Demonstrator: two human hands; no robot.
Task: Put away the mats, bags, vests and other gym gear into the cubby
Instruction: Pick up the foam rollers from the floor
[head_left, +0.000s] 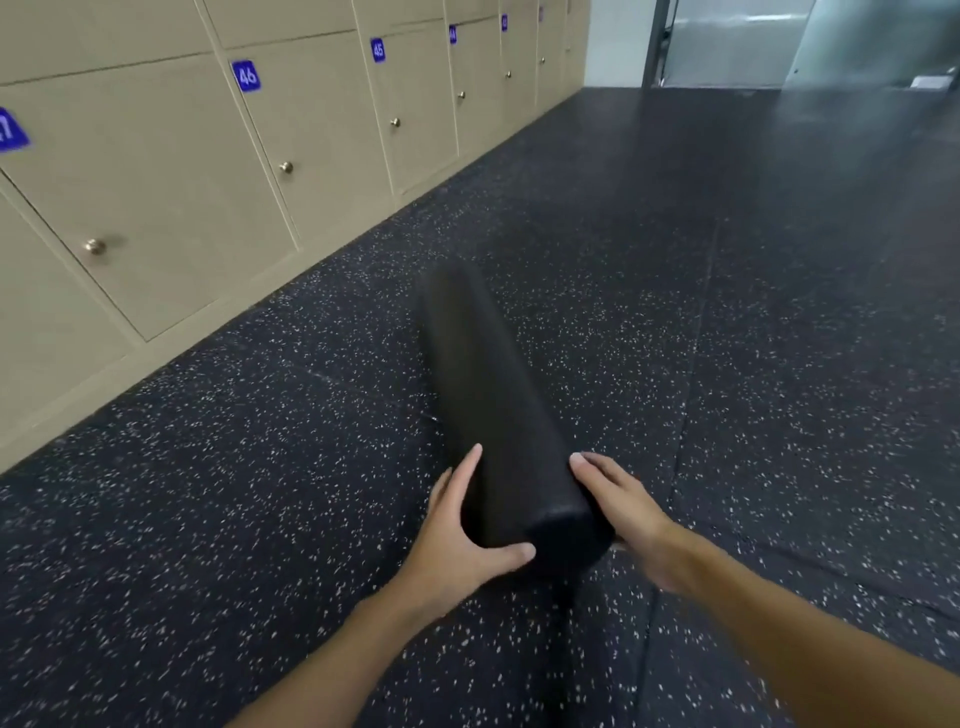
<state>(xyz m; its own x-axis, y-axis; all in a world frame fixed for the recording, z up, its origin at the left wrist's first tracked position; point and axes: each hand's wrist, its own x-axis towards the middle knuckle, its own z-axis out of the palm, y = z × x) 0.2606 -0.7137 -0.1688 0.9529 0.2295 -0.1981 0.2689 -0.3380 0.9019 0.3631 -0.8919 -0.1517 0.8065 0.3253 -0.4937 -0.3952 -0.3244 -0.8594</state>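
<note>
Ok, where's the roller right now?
The roller is centre of the head view, over the speckled floor, right of the lockers; the left hand grips its near end and the right hand presses its other side.

Black roller (493, 395), white-speckled black floor (727, 364), beige lockers (156, 171), blue numbers (246, 76).
</note>
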